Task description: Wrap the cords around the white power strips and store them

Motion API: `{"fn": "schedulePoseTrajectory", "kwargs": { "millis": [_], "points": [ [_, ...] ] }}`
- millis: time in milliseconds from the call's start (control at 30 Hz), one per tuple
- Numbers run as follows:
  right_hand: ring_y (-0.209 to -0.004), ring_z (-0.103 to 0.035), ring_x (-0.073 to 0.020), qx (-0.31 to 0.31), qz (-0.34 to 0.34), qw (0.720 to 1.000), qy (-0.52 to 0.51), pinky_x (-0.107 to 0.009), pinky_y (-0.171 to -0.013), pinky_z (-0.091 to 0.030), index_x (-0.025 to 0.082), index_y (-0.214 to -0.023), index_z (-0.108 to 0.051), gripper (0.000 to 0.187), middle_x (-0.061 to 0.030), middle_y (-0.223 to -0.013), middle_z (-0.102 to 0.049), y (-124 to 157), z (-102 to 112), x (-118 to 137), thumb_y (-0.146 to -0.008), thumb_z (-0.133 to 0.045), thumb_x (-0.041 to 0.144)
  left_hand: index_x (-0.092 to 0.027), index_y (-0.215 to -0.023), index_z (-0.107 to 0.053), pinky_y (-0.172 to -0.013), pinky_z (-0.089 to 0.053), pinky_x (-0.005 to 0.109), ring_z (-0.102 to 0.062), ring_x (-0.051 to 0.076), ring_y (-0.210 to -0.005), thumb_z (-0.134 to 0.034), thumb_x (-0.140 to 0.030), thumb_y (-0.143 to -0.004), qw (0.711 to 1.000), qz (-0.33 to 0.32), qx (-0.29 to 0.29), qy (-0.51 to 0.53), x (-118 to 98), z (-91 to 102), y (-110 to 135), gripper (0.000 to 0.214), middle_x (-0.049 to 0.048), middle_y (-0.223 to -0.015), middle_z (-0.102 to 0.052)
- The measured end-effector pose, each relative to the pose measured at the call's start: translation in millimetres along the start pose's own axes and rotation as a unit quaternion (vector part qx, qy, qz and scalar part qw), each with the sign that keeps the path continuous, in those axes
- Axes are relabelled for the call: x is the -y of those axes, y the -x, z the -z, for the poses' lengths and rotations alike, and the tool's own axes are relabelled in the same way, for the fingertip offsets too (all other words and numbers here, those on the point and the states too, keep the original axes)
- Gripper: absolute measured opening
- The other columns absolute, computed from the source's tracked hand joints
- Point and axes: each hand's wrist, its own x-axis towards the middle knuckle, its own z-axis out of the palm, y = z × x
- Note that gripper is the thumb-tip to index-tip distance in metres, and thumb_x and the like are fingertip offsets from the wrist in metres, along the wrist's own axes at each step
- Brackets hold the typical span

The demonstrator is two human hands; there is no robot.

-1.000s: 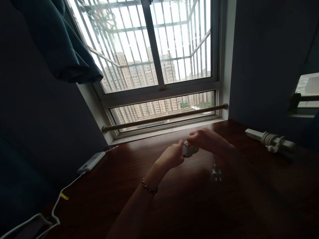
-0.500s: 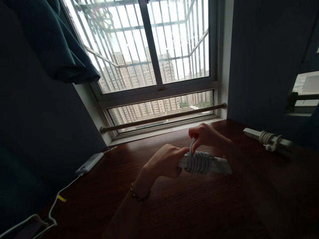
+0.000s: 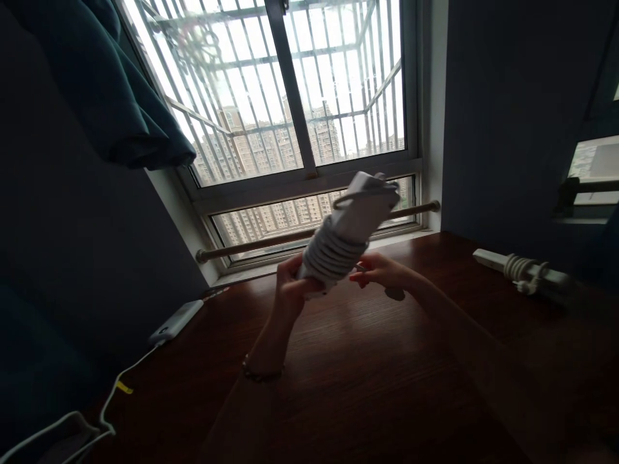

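My left hand (image 3: pixel 289 287) grips the lower end of a white power strip (image 3: pixel 355 216) and holds it tilted up above the dark wooden desk (image 3: pixel 367 380). Its white cord (image 3: pixel 329 254) is coiled several times around the strip's middle. My right hand (image 3: pixel 377 274) is just to the right of the coil, fingers pinched on the cord's end. A bead bracelet sits on my left wrist.
A second white power strip with wrapped cord (image 3: pixel 522 269) lies at the desk's right. A white power bank (image 3: pixel 176 320) with a white cable (image 3: pixel 111 396) lies at the left. A barred window (image 3: pixel 290 116) and a wooden rod (image 3: pixel 271 238) run behind; a dark curtain (image 3: pixel 106 96) hangs at left.
The power strip lay low and level near the desk; my left hand has raised and tilted it upward. My right hand moved from above the coil to its right side.
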Motion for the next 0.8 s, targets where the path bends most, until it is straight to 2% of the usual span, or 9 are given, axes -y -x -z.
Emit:
{"fn": "schedulePoseTrajectory", "kwargs": {
  "millis": [100, 167, 300, 433, 500, 567, 667, 733, 800],
  "points": [
    [-0.070, -0.059, -0.0117, 0.082, -0.017, 0.989, -0.119, -0.024, -0.065, -0.045, 0.018, -0.126, -0.037, 0.064, -0.0050, -0.082, -0.064, 3, 7, 8, -0.071, -0.065, 0.031, -0.009, -0.064, -0.059, -0.039, -0.041, 0.028, -0.056, 0.021, -0.048, -0.049, -0.012, -0.047, 0.995, 0.031, -0.030, 0.090, 8, 17.4, -14, 0.019, 0.0059, -0.056, -0.061],
    [-0.080, -0.060, -0.0134, 0.123, 0.009, 0.976, -0.177, -0.028, -0.074, -0.046, 0.020, -0.131, -0.030, 0.066, -0.0096, -0.097, -0.062, 9, 12, 16, -0.074, -0.062, 0.030, -0.009, -0.069, -0.059, -0.039, -0.042, 0.026, -0.057, 0.019, -0.051, -0.048, -0.013, -0.048, 0.987, 0.070, -0.046, 0.134, 13, 25.9, -21, 0.024, 0.0076, -0.063, -0.062],
    [-0.103, -0.054, -0.0204, 0.193, 0.055, 0.952, -0.230, -0.033, -0.086, -0.043, 0.013, -0.118, -0.048, 0.051, -0.0169, -0.121, -0.049, 22, 21, 29, -0.074, -0.063, 0.034, -0.006, -0.084, -0.060, -0.042, -0.046, 0.024, -0.058, 0.016, -0.057, -0.046, -0.018, -0.052, 0.963, 0.175, -0.085, 0.188, 21, 32.4, -27, 0.037, 0.0110, -0.074, -0.064],
    [-0.115, -0.045, -0.0256, 0.283, 0.070, 0.930, -0.224, -0.038, -0.095, -0.037, 0.015, -0.118, -0.048, 0.071, -0.0167, -0.129, -0.042, 27, 24, 34, -0.055, -0.077, 0.026, -0.004, -0.090, -0.059, -0.041, -0.047, 0.024, -0.059, 0.017, -0.057, -0.046, -0.018, -0.057, 0.949, 0.222, -0.082, 0.206, 26, 31.5, -28, 0.038, 0.0121, -0.073, -0.064],
    [-0.114, -0.047, -0.0236, 0.254, 0.087, 0.940, -0.210, -0.038, -0.096, -0.036, 0.016, -0.116, -0.049, 0.065, -0.0145, -0.127, -0.044, 27, 20, 36, -0.056, -0.076, 0.019, -0.003, -0.089, -0.058, -0.043, -0.048, 0.025, -0.059, 0.017, -0.058, -0.047, -0.019, -0.059, 0.947, 0.241, -0.069, 0.203, 28, 29.5, -28, 0.036, 0.0124, -0.073, -0.064],
    [-0.108, -0.052, -0.0205, 0.192, 0.100, 0.956, -0.199, -0.036, -0.093, -0.040, 0.017, -0.111, -0.052, 0.052, -0.0118, -0.120, -0.051, 27, 12, 39, -0.063, -0.072, 0.016, -0.003, -0.087, -0.058, -0.045, -0.048, 0.025, -0.060, 0.017, -0.058, -0.047, -0.018, -0.060, 0.947, 0.257, -0.056, 0.186, 30, 25.9, -27, 0.032, 0.0122, -0.072, -0.065],
    [-0.089, -0.061, -0.0167, 0.079, 0.116, 0.977, -0.159, -0.031, -0.077, -0.048, 0.018, -0.113, -0.048, 0.040, -0.0084, -0.102, -0.061, 24, -1, 43, -0.076, -0.061, 0.023, -0.006, -0.082, -0.057, -0.042, -0.047, 0.025, -0.059, 0.017, -0.055, -0.049, -0.017, -0.059, 0.961, 0.246, -0.039, 0.122, 33, 17.0, -26, 0.027, 0.0090, -0.066, -0.063],
    [-0.068, -0.062, -0.0136, -0.002, 0.133, 0.988, -0.075, -0.026, -0.061, -0.049, 0.019, -0.118, -0.044, 0.037, -0.0050, -0.084, -0.063, 22, -9, 44, -0.083, -0.051, 0.031, -0.008, -0.079, -0.055, -0.041, -0.045, 0.027, -0.058, 0.018, -0.051, -0.051, -0.017, -0.057, 0.971, 0.232, -0.019, 0.054, 39, 9.4, -25, 0.024, 0.0056, -0.059, -0.060],
    [-0.055, -0.056, -0.0109, -0.101, 0.162, 0.979, 0.069, -0.024, -0.053, -0.044, 0.019, -0.115, -0.048, 0.035, -0.0025, -0.072, -0.060, 18, -13, 42, -0.085, -0.046, 0.037, -0.010, -0.080, -0.052, -0.042, -0.044, 0.026, -0.056, 0.016, -0.049, -0.054, -0.017, -0.056, 0.978, 0.209, -0.002, -0.026, 49, 1.5, -21, 0.025, 0.0029, -0.057, -0.058]
  ]
}}
